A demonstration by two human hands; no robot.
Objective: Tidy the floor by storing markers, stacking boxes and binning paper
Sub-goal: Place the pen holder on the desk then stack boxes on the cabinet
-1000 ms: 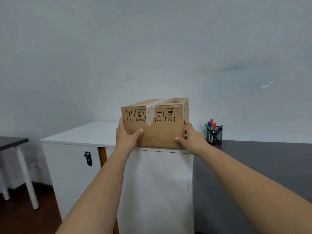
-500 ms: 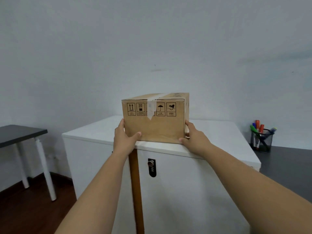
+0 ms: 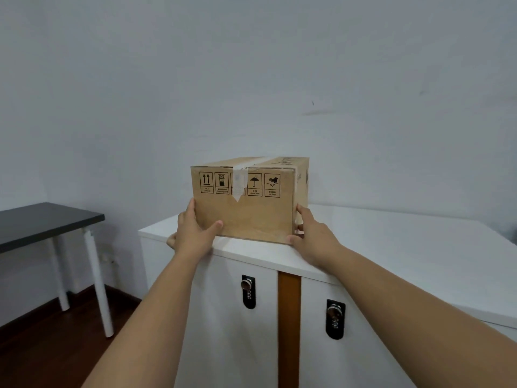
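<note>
A taped brown cardboard box (image 3: 251, 214) with black handling symbols on its front rests on the near left corner of a white cabinet top (image 3: 391, 247). My left hand (image 3: 193, 233) grips the box's lower left edge, thumb across the front face. My right hand (image 3: 313, 236) holds the lower right corner, fingers along the side. The box stands upright and level. No markers or paper are in view.
The white cabinet has two doors with black combination locks (image 3: 248, 291) and a brown strip (image 3: 289, 317) between them. A dark-topped table (image 3: 42, 222) with white legs stands to the left over a dark wooden floor (image 3: 42, 345). A plain wall lies behind.
The view has swung left along the cabinet with the box held in both hands. The mesh cup of markers has left the frame on the right. The box now sits near the cabinet's left corner.
</note>
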